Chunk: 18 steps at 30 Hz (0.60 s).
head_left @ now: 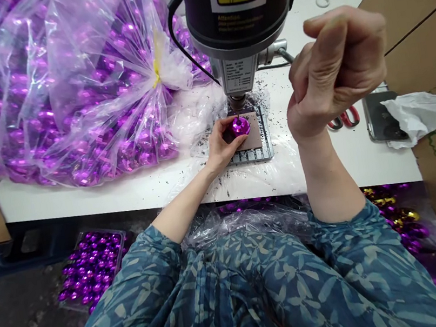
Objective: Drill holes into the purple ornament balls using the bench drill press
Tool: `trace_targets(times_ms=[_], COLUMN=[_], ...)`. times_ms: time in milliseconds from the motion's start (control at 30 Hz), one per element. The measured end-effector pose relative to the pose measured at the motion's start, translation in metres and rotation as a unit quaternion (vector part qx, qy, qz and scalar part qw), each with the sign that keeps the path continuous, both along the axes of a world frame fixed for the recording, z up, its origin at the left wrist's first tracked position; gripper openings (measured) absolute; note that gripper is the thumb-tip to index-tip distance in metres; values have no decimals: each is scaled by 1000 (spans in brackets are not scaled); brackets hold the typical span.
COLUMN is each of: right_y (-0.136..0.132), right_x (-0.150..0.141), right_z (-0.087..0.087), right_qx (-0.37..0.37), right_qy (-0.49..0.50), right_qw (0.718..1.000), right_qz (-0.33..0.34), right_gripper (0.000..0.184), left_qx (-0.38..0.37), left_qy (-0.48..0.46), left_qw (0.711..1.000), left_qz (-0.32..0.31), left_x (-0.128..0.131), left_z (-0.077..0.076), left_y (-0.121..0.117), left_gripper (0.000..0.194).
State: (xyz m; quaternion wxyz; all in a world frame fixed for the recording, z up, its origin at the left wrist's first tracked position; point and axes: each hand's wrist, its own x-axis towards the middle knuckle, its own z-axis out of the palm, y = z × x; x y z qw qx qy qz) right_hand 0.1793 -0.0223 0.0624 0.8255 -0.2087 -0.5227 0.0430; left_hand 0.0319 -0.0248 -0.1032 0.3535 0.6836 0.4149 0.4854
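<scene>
My left hand (223, 142) pinches a shiny purple faceted ball (241, 125) between thumb and fingers. The ball rests on a brown square pad (253, 135) on the metal base plate (267, 150) of a bench drill press (240, 34). Directly above, the drill bit (237, 112) meets the top of the ball; whether it has entered cannot be made out. Raised at the right of the machine, my right hand (337, 66) is closed around the end of the feed lever (286, 55), whose grip is hidden inside the fist.
A tied clear bag of purple balls (109, 92) fills the left of the white table (84, 197). Red-handled scissors (344, 119), a phone (385, 116) and crumpled tissue (419, 111) lie right, beside a cardboard box (421, 18). Below left stands a tub of purple balls (94, 264).
</scene>
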Motion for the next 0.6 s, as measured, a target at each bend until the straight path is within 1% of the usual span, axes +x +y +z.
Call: trace_targets(times_ms=[33,100,200,333,400,467,500,533,567,600], right_y=[1,0,-2,-2,-4,-6,-6,-5,-3,-1], right_x=[1,2,5,9,8,3,0,-2,-5,-6], right_z=[-3,-8,-16,-31,-31,-18,-6,7,21,35], right_qx=[6,-5,-24,-17,-12,-13,-13,-28,-27,-39], right_qy=[0,-7,-4,-4,-10,-3,3,20,41,33], right_qw=[1000,1000,999,1000,999,999,999,998,998,997], right_qz=[7,23,22,22,29,36,40,46,49,57], right_gripper=[28,28,29,31,30,27,25,24,23,19], left_qx=[7,21,37,37,35,31,28,24,21,19], left_qy=[-7,-22,-33,-34,-34,-28,-24,-20,-16,-14], left_qw=[1000,1000,999,999,999,999,999,999,1000,1000], left_qz=[-1,-5,-12,-14,-10,-10,-10,-7,2,22], left_x=[0,0,0,0,0,0,0,0,1,1], left_z=[-2,-6,-10,-10,-9,-7,-6,-5,-3,-1], left_y=[1,3,5,5,5,5,6,6,4,1], left_gripper=[54,56,60,61,62,62,61,61,60,58])
